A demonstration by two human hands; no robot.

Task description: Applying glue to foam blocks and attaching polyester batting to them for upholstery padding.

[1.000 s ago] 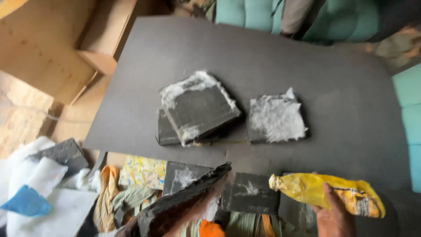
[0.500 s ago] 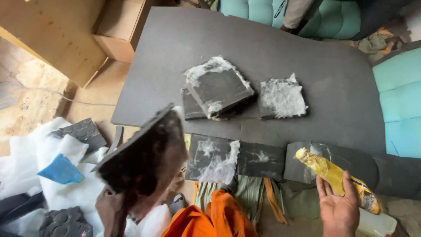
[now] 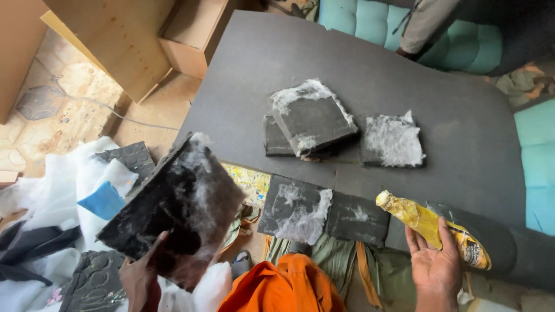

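Two hands at work: my left hand (image 3: 141, 277) grips a dark square pad (image 3: 173, 214) streaked with white fibre, raised near left, while my right hand (image 3: 433, 266) lies open under a yellow glue tube (image 3: 430, 228) at the near edge of the grey board (image 3: 462, 127).

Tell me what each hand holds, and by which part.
The left hand holds a dark square pad streaked with white fibre by its lower edge. The right hand, palm open, cradles a crumpled yellow tube near its middle.
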